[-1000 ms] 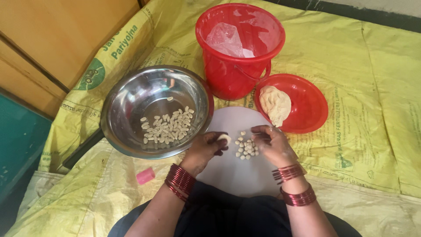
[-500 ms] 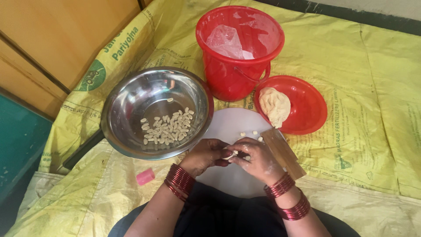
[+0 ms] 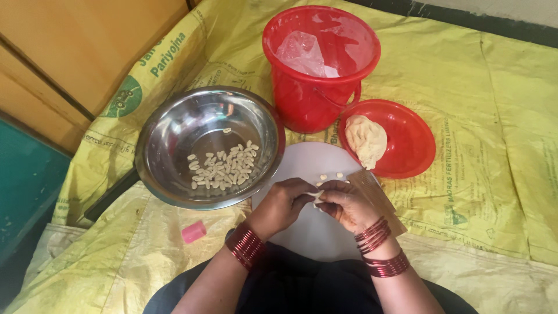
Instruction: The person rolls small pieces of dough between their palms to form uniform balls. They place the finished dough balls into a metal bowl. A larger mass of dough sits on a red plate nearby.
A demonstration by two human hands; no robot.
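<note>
1. Sitting over a round white board (image 3: 314, 232), smooth and matt, the person has both hands together near its middle, wrists ringed with glossy red bangles.
2. A small pale strip of dough (image 3: 315, 195), soft-looking, is pinched between the two hands; its long axis runs roughly across the board, left to right, one end in each hand.
3. The left hand (image 3: 283, 204) has its fingers curled close, the tips nipped on the strip's left end.
4. The right hand (image 3: 347, 204) is likewise nearly closed, thumb and fingertips pressed on the other end.
5. A few tiny pale dough bits (image 3: 331, 176) lie on the board near its far edge, just beyond the hands.
6. A shiny steel bowl (image 3: 174, 139), round and deep, touches the board's left edge and holds a scatter of similar small pieces.
7. A glossy red plastic plate (image 3: 412, 145) at the board's far right edge carries a lumpy dough mass (image 3: 366, 139).
8. A red plastic bucket (image 3: 308, 99) stands beyond, with crumpled clear plastic inside.
9. All of it rests on a woven yellow sack sheet (image 3: 494, 116); a small pink block (image 3: 193, 231) lies on it left of the board.
</note>
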